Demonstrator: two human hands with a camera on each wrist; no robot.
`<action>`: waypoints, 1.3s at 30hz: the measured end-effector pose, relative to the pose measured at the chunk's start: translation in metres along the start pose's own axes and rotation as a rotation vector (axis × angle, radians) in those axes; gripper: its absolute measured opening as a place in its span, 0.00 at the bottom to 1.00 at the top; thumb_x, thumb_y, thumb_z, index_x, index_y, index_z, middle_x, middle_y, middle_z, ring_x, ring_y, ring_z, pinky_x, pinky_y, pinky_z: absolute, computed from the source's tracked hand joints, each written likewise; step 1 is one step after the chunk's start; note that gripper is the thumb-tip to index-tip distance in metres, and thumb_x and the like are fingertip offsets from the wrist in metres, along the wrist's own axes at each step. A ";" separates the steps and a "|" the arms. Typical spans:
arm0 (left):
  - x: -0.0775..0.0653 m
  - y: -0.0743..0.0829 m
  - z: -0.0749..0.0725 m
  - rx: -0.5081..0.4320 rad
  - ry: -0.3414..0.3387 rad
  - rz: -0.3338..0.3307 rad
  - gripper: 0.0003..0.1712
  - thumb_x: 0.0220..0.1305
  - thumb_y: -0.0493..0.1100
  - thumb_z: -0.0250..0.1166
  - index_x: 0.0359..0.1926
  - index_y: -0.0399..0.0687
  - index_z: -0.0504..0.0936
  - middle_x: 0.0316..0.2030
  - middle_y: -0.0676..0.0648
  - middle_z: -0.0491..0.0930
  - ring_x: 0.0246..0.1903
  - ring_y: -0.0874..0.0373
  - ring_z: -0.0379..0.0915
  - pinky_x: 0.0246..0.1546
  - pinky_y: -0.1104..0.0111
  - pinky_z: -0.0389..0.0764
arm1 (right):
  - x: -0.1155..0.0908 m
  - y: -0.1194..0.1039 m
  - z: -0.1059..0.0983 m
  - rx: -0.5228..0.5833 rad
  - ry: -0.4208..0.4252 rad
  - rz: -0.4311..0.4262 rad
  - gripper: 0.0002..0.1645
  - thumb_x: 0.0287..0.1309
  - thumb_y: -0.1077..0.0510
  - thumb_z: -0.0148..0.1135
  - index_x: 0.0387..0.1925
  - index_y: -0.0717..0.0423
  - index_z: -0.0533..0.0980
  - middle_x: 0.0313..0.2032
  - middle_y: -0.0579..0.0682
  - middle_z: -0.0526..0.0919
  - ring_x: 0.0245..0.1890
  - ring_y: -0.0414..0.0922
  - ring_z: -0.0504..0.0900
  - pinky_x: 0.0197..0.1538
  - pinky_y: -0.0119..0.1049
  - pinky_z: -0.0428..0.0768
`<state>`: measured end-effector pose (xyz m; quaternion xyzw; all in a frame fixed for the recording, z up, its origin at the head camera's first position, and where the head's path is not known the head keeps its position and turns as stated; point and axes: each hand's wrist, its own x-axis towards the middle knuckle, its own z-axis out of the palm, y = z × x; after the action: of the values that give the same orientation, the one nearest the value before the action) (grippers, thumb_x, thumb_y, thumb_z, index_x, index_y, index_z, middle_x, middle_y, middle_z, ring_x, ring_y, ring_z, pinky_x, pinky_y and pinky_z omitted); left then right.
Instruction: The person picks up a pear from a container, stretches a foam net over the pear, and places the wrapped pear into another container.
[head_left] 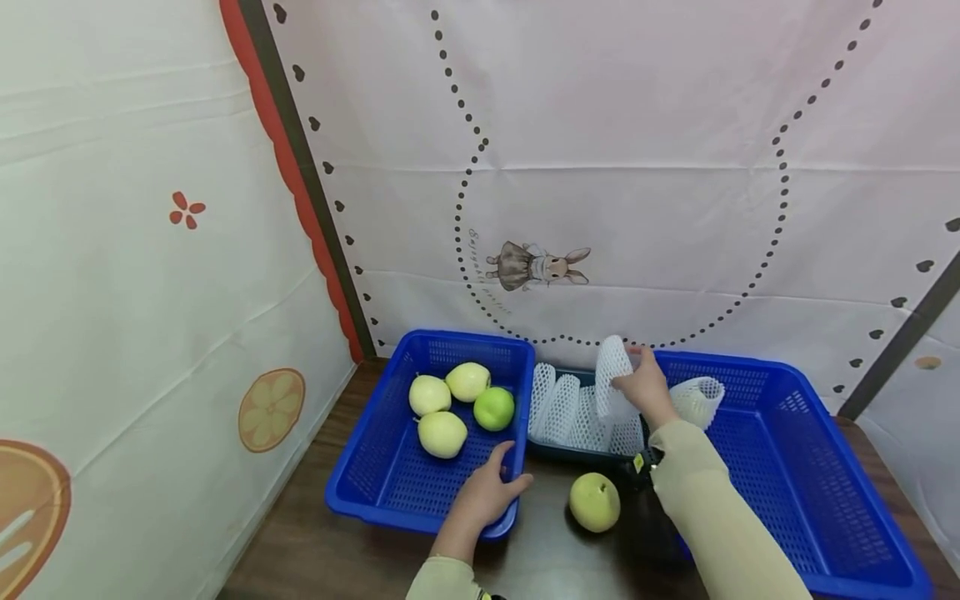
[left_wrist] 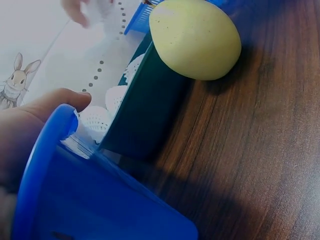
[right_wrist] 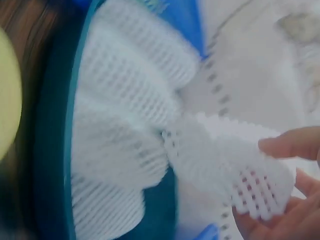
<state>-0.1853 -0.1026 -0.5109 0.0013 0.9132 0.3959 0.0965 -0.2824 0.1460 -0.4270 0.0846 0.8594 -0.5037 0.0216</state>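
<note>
My right hand (head_left: 647, 388) pinches a white foam fruit net (head_left: 613, 377) between thumb and fingers, raised over a dark green tray (head_left: 573, 454). More folded foam nets (right_wrist: 125, 80) lie side by side in that tray. At the right wall of the left blue basket (head_left: 360, 492), my left hand (head_left: 483, 493) rests with its thumb (left_wrist: 72, 97) reaching over the rim, fingers relaxed. Inside this basket sit several pale yellow-green pears (head_left: 442, 435) and one greener fruit (head_left: 493, 408). A single yellow pear (head_left: 595, 502) stands on the table between the hands.
To the right is a second blue basket (head_left: 847, 475), with a netted fruit (head_left: 697, 402) in its back left corner. The dark wood table (head_left: 300, 533) meets a white printed cloth (head_left: 637, 208) at the back and another on the left side.
</note>
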 end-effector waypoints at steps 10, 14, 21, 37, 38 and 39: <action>-0.006 0.035 -0.004 -0.378 0.284 0.208 0.31 0.57 0.59 0.63 0.53 0.42 0.73 0.42 0.46 0.77 0.42 0.54 0.69 0.39 0.61 0.74 | -0.069 0.002 0.015 0.477 -0.326 -0.136 0.41 0.53 0.68 0.62 0.65 0.59 0.54 0.45 0.57 0.77 0.39 0.45 0.78 0.40 0.42 0.78; -0.006 0.050 0.001 -0.642 0.085 0.141 0.31 0.57 0.58 0.63 0.51 0.38 0.74 0.37 0.49 0.80 0.34 0.57 0.73 0.30 0.67 0.73 | -0.085 0.010 0.025 0.506 -0.364 -0.117 0.37 0.56 0.61 0.63 0.63 0.58 0.57 0.48 0.58 0.74 0.42 0.47 0.77 0.42 0.42 0.78; -0.009 0.054 0.009 -0.875 0.017 0.089 0.21 0.59 0.44 0.64 0.48 0.33 0.75 0.35 0.45 0.81 0.30 0.61 0.75 0.33 0.66 0.77 | -0.094 0.026 0.030 0.440 -0.226 0.017 0.32 0.59 0.48 0.59 0.60 0.61 0.66 0.52 0.58 0.73 0.46 0.47 0.75 0.48 0.46 0.75; -0.003 0.047 0.003 -0.815 -0.043 0.128 0.23 0.63 0.47 0.61 0.51 0.32 0.75 0.39 0.43 0.83 0.32 0.59 0.78 0.40 0.60 0.77 | -0.095 0.034 0.007 0.434 -0.110 -0.069 0.23 0.57 0.59 0.62 0.51 0.69 0.71 0.37 0.51 0.80 0.35 0.41 0.78 0.40 0.36 0.78; -0.003 0.049 0.006 -0.832 -0.066 0.137 0.25 0.63 0.47 0.60 0.54 0.32 0.73 0.41 0.42 0.82 0.35 0.57 0.78 0.42 0.59 0.77 | -0.096 0.032 0.010 0.429 -0.116 -0.086 0.23 0.56 0.59 0.63 0.51 0.68 0.71 0.38 0.52 0.80 0.36 0.41 0.78 0.41 0.36 0.77; -0.003 0.052 0.008 -0.853 -0.089 0.146 0.28 0.63 0.48 0.60 0.57 0.32 0.70 0.45 0.41 0.80 0.39 0.56 0.78 0.45 0.59 0.75 | -0.097 0.031 0.013 0.430 -0.121 -0.098 0.22 0.57 0.59 0.63 0.50 0.67 0.72 0.39 0.53 0.80 0.37 0.42 0.78 0.42 0.37 0.77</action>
<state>-0.1844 -0.0613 -0.4786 0.0430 0.6604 0.7431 0.0993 -0.1821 0.1373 -0.4482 0.0149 0.7326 -0.6798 0.0299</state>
